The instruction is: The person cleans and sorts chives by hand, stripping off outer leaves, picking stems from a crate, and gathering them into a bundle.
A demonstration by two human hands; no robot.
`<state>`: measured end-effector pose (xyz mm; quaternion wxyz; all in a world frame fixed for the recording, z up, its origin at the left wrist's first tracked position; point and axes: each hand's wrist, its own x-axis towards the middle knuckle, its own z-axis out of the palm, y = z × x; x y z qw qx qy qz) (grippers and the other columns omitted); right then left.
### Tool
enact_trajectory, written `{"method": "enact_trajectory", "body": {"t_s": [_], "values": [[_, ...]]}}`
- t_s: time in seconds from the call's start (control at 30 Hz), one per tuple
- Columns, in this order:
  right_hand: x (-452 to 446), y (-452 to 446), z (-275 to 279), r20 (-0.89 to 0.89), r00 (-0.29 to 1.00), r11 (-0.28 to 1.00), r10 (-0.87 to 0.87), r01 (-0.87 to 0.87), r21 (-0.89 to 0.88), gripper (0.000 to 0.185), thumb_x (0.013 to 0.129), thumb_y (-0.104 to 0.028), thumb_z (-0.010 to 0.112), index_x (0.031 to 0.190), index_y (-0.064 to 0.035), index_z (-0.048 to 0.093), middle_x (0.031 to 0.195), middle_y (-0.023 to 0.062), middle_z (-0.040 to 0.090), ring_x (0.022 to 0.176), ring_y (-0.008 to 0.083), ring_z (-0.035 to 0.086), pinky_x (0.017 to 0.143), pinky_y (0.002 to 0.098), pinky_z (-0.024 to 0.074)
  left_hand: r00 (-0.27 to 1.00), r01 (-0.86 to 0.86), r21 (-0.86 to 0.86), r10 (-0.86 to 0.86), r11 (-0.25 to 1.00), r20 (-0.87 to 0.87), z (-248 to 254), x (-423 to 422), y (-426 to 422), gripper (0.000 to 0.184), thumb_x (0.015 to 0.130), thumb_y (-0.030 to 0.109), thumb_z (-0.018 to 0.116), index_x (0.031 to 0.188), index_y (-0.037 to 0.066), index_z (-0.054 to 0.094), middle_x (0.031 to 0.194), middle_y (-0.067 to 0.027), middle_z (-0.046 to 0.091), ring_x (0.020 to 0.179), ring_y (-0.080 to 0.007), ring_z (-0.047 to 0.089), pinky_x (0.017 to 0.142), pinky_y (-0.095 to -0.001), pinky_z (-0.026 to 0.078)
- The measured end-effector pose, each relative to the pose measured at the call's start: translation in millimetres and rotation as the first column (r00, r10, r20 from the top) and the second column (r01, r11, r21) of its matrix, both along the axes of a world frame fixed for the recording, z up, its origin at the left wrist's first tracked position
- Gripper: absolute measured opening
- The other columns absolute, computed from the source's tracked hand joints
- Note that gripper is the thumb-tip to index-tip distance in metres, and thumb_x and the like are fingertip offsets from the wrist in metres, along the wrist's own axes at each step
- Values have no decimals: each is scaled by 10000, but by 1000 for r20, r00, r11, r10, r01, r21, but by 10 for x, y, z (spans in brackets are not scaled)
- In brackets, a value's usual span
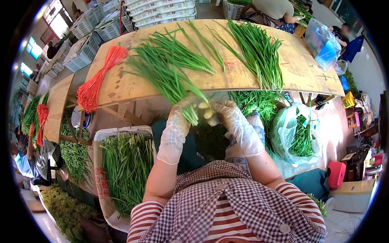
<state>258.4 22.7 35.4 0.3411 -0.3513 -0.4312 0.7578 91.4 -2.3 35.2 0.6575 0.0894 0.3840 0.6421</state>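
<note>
My left hand [181, 115], in a whitish translucent glove, is closed around a bunch of garlic chives [156, 69]. Their pale cut ends stick out below the fist, and the leaves spread over the table's near edge. Close beside it is my right hand [227, 112], gloved too, its fingers curled toward the stalks. One stalk reaches its blurred fingertips; whether they grip it is unclear. On the wooden table [133, 87] lie a loose pile of chives [182, 52] and a thicker bunch [259, 52] on the right, across a red tie [233, 63].
Red ties [103, 75] hang over the table's left end. A white crate [97, 158] of chives stands low on my left. A clear bag [279, 125] of greens sits at right, another plastic bag [322, 44] on the table's right end. Stacked crates [162, 14] and other people are beyond.
</note>
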Motion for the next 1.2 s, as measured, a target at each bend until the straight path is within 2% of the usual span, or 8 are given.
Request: {"method": "enact_trajectory", "body": {"t_s": [0.2, 0.3, 0.6, 0.7, 0.77, 0.93, 1.03, 1.2], "values": [[26, 11, -34, -170, 968, 968, 184, -209, -140, 258, 957, -175, 523, 1029, 17, 678, 843, 75, 678, 649, 116, 590, 603, 219, 482, 991, 73, 68, -64, 995, -121, -120, -50, 26, 178, 878, 122, 628, 989, -18, 622, 654, -6, 511, 581, -114, 506, 544, -232, 446], [-123, -8, -50, 160, 967, 962, -197, 159, 221, 237, 941, -184, 564, 1006, 1, 697, 860, 64, 686, 698, 107, 597, 656, 225, 484, 970, 54, 28, -46, 998, -240, -60, -98, 2, 176, 875, 111, 634, 985, -26, 636, 641, -8, 519, 554, -108, 496, 518, -233, 432], [-224, 15, 87, 406, 896, 958, -179, 65, 278, 238, 768, -192, 726, 920, -11, 696, 806, 107, 698, 744, 167, 647, 691, 307, 508, 978, -88, -1, 86, 996, -192, -101, -143, 46, 189, 814, 121, 697, 948, -4, 649, 672, -9, 561, 526, -95, 495, 474, -219, 414], [38, -22, -105, 675, 721, 805, -154, -305, 509, 288, 757, -288, 699, 935, -62, 704, 866, 142, 693, 808, 266, 670, 747, 371, 521, 971, -180, 75, 189, 981, -148, 12, -231, 34, 202, 829, 128, 687, 971, -10, 649, 673, -11, 546, 542, -98, 496, 475, -216, 413], [130, -24, -11, 989, 145, 656, -5, -746, 113, 385, 803, -443, 596, 938, -100, 706, 919, 164, 676, 895, 337, 644, 822, 440, 504, 980, -149, 163, 168, 975, -110, 232, -364, 31, 211, 850, 134, 666, 1000, -13, 646, 675, -9, 524, 559, -101, 491, 491, -215, 414], [74, 27, 235, 604, 676, 687, -423, -196, 700, 246, 833, -309, 645, 927, -88, 697, 903, 169, 671, 767, 337, 658, 680, 420, 527, 952, -175, 51, 182, 983, -247, 332, -270, 81, 174, 848, 97, 662, 981, -13, 637, 714, -23, 554, 584, -117, 510, 541, -245, 455], [-188, 139, 349, 330, 698, 391, -636, -79, 917, 194, 807, -264, 681, 857, -77, 681, 820, 157, 655, 650, 334, 638, 596, 408, 518, 931, -233, 84, 248, 969, -270, 133, -201, 148, 171, 841, 110, 678, 959, -10, 645, 796, -45, 589, 631, -131, 542, 586, -262, 477], [-412, 841, 226, 310, 153, 146, -938, -638, 756, 85, 765, -153, 619, 834, -112, 649, 739, 59, 623, 693, 222, 638, 566, 362, 500, 983, -147, 76, 154, 986, -104, 21, -246, 130, 241, 856, 94, 652, 1056, -31, 601, 839, -61, 604, 683, -165, 578, 701, -321, 532]]}}
